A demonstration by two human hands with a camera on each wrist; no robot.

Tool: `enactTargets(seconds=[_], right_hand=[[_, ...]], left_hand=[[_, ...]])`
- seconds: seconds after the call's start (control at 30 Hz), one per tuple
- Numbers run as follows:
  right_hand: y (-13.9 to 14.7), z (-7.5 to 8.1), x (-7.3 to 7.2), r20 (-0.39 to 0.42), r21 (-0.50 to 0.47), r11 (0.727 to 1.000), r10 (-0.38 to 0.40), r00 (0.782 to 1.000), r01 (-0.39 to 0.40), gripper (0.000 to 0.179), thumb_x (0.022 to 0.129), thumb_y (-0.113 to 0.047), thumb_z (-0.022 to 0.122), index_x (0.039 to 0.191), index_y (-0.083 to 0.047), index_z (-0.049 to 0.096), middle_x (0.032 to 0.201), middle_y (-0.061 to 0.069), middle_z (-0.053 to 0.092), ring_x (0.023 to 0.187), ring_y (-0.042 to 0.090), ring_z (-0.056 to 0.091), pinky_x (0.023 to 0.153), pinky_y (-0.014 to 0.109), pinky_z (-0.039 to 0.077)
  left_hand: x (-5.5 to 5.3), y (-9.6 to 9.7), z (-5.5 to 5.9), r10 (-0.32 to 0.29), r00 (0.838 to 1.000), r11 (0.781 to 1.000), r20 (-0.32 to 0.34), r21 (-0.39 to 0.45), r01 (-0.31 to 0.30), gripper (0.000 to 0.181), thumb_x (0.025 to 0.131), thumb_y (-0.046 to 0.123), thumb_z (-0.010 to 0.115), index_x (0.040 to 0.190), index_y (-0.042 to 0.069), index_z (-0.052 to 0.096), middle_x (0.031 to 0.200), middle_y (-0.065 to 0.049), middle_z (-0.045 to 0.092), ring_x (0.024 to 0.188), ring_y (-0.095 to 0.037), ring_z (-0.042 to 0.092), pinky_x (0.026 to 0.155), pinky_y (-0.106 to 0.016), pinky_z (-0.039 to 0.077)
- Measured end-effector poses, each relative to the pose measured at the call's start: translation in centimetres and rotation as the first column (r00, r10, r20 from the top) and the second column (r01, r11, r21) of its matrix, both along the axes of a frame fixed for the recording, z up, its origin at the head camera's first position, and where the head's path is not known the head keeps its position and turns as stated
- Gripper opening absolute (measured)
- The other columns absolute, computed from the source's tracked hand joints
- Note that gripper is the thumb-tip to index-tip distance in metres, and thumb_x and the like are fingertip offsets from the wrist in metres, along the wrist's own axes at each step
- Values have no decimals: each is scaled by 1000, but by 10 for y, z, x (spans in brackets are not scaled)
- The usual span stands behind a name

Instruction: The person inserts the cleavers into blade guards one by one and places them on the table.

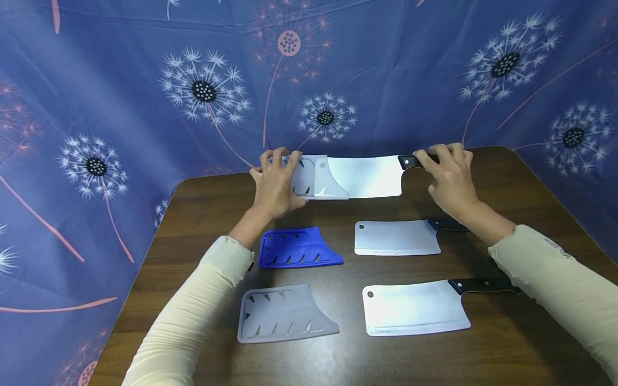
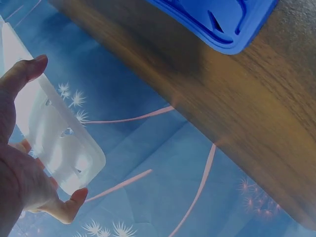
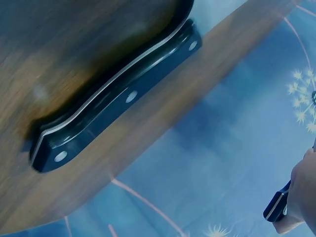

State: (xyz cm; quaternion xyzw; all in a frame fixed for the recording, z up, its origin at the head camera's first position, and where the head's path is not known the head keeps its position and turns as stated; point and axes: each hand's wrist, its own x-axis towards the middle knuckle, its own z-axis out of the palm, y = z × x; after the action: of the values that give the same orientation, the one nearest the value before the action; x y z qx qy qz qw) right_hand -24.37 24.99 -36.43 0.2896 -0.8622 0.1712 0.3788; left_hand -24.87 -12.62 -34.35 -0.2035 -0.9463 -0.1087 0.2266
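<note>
My left hand (image 1: 275,185) grips a translucent white blade cover (image 1: 309,177) by its closed end, thumb on the lower edge and fingers over the top. A cleaver (image 1: 374,177) has the front of its blade inside that cover, the rest of the blade bare. My right hand (image 1: 451,174) holds the cleaver's black handle (image 1: 407,161). Cover and cleaver line up level over the far part of the table. In the left wrist view the cover (image 2: 64,143) sits between thumb and fingers; in the right wrist view the handle's end (image 3: 276,206) pokes out of the hand.
On the wooden table (image 1: 203,214) lie a blue blade cover (image 1: 296,248) and a greyish translucent cover (image 1: 285,316) at left. Two more cleavers lie at right, a smaller one (image 1: 396,238) behind a larger one (image 1: 415,311). A blue dandelion-print cloth (image 1: 386,107) hangs behind.
</note>
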Motion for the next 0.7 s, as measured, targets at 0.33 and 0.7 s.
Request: enactTargets(seconds=[0.33, 0.7], right_hand=[[-27, -4, 0, 28, 13, 1000, 19, 999, -20, 75, 57, 32, 59, 122, -7, 58, 110, 24, 52, 98, 43, 39, 78, 58, 27], [-65, -10, 2, 43, -17, 1000, 10, 999, -9, 67, 62, 32, 54, 116, -4, 63, 107, 21, 52, 94, 40, 39, 75, 56, 28]], left_hand=[[6, 9, -3, 0, 1000, 1000, 25, -14, 0, 102, 50, 41, 92, 136, 18, 43, 133, -15, 38, 124, -41, 29, 77, -65, 33], [11, 27, 2, 9, 999, 1000, 54, -7, -9, 101, 49, 43, 93, 135, 17, 46, 132, -15, 39, 124, -40, 29, 77, -65, 33]])
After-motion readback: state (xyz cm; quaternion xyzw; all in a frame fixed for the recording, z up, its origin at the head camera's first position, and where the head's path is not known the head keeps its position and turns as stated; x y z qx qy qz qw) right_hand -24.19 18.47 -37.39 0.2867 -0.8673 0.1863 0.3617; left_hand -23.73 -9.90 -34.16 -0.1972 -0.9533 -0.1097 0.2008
